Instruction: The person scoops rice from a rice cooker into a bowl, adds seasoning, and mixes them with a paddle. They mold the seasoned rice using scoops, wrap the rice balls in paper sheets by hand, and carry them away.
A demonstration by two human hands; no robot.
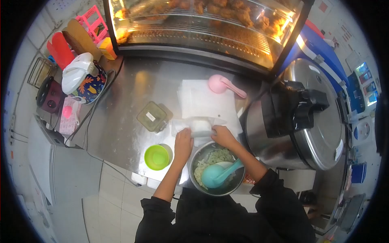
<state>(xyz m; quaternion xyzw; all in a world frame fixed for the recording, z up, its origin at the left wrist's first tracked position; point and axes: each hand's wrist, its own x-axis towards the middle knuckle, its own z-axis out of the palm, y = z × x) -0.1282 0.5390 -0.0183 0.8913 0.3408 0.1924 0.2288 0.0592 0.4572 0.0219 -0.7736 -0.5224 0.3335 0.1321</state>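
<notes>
On the metal counter, my left hand [184, 140] and my right hand [222, 135] grip opposite sides of a white paper-wrapped bundle [200, 128]. The fingers of both hands are closed on its ends. Under and beyond it lie white paper sheets [198, 99], with a pink scoop [219, 84] resting on their upper right corner. Close below my right hand, a metal bowl [193, 178] holds pale shredded food [219, 155] and a teal scoop [213, 175]. A green cup [157, 157] stands left of my left hand, and a square lidded container [152, 116] sits behind the cup.
A glass display case [194, 52] with fried food spans the back. At the right stands a large metal cooker [269, 133] with a black handle. A patterned pot [91, 83], cables and a pink box [69, 118] are at the left.
</notes>
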